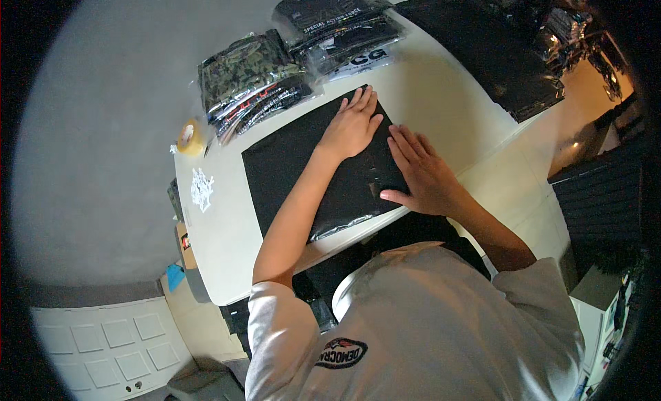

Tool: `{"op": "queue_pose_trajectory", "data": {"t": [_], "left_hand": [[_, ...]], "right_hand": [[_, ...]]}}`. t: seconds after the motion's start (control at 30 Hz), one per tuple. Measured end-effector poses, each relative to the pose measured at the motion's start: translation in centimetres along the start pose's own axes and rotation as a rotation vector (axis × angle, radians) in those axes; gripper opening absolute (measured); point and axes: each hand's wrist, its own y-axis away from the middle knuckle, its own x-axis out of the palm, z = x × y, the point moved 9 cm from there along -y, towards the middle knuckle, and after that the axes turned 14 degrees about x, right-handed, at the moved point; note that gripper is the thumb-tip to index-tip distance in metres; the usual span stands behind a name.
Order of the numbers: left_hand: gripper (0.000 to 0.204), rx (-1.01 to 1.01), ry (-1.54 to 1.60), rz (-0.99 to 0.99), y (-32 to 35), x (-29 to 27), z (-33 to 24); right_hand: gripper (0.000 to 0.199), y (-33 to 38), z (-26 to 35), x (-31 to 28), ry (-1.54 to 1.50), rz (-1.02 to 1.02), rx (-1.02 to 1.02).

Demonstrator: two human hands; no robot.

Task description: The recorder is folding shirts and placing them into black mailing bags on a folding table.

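Centrally, a white table (227, 253) is spanning your workspace. Toward the far right, a dark stack (482, 49) is lying well apart from your hands, presumably to leave you working room. Directly before you, a flat black packet (282, 163) is resting on the table near its close edge, probably for easy reach by both arms. It is appearing roughly rectangular and matte across most of its face, with clear, wrinkled film glinting along its near edge. Beyond it, bagged garments (244, 67), one camouflage-patterned, are sitting in piles at the table's far side, likely to be out of your way. Your left hand (353, 125) is lying open, palm down, on the packet's upper part; your right hand (428, 177), also open, is bracing its right edge, seemingly to steady it. At left, a yellowish tape roll (189, 138) is standing near small white pieces (202, 189), their kind being unclear.
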Motion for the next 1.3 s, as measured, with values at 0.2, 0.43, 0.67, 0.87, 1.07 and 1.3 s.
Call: {"op": "queue_pose_trajectory", "data": {"t": [0.2, 0.43, 0.67, 0.87, 1.07, 1.3], "left_hand": [[0.071, -0.021, -0.038, 0.051, -0.1, 0.5, 0.4], [0.077, -0.052, -0.035, 0.080, 0.0, 0.5, 0.6], [0.080, -0.174, -0.054, 0.112, 0.2, 0.6, 0.2], [0.077, -0.045, -0.042, -0.008, -0.3, 0.5, -0.6], [0.075, -0.091, -0.073, -0.015, -1.3, 0.8, -1.1], [0.072, -0.174, -0.265, -0.056, -1.6, -0.6, -0.2]], "right_hand": [[0.102, 0.3, -0.2, -0.5, -0.011, 0.029, 0.042], [0.106, 0.5, -0.5, -0.5, -0.006, 0.015, 0.000], [0.106, 0.4, -0.7, -0.8, -0.028, 0.053, 0.004], [0.108, 0.3, -0.4, -0.9, 0.003, 0.077, -0.004], [0.109, 0.4, -0.9, -0.6, -0.008, 0.050, -0.012], [0.109, 0.2, -1.1, -1.0, -0.027, 0.066, -0.012]]}}
